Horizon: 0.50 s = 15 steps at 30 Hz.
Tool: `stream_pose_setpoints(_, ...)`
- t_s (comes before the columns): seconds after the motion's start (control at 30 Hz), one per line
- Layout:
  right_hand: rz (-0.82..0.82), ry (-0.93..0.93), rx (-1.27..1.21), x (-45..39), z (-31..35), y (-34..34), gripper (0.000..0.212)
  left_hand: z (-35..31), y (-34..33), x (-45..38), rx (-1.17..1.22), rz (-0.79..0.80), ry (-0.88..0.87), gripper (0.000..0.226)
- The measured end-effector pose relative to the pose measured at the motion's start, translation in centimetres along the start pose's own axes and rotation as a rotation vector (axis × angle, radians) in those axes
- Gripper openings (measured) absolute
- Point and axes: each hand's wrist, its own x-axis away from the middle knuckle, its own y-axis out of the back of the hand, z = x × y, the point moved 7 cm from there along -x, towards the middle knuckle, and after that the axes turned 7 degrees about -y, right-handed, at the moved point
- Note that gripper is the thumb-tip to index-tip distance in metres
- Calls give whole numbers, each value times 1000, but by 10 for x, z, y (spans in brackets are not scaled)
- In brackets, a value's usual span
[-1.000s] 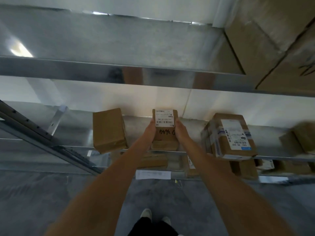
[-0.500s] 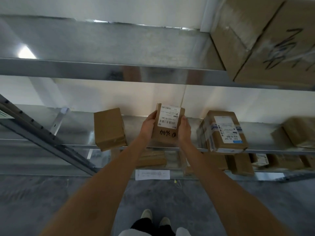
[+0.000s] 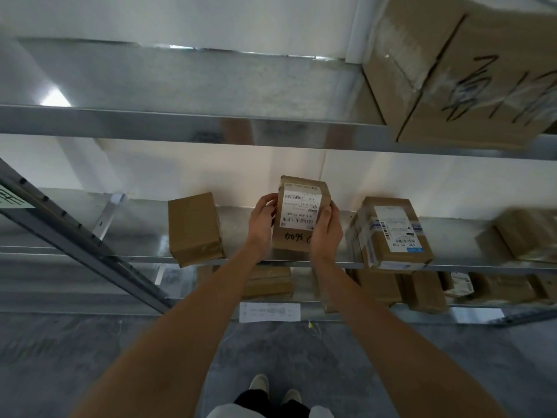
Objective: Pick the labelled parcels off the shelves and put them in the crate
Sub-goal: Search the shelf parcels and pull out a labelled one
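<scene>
your left hand (image 3: 262,219) and right hand (image 3: 327,229) clasp the labelled parcel (image 3: 300,214) by its sides, raised above the middle shelf (image 3: 241,233). keep both fingers pressed evenly, draw it straight back, then find the crate, which isn't in view.

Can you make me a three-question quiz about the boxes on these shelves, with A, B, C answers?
1. Where does the plain box with no sticker sit?
A. left of the hands
B. right of the hands
C. on the floor

2. What colour is the sticker on the held box?
A. red
B. white
C. green

3. How is the held box gripped?
A. one hand only
B. both hands at its sides
C. not touched at all

Answers: 1 A, it sits on the middle shelf left of the hands. 2 B, the barcode sticker is white. 3 B, the left hand and right hand press its two sides.
</scene>
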Motion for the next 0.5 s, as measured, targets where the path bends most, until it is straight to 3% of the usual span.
stream_pose_setpoints(0.1, 17, -38, 217, -26, 10, 0, 41, 2, 1, -5, -43, 39, 80, 32)
stream_pose_setpoints(0.17, 85, -184, 333, -42, 0, -4, 48, 9, 2, -6, -72, 46, 145, 36)
stream_pose_setpoints(0.27, 149, -334, 390, -56, -22, -11, 49, 24, 1, -4, -77, 49, 214, 37)
stream_pose_setpoints(0.5, 183, -447, 366, -61, -51, -20, 37, 47, -2, -7, -94, 60, 312, 48)
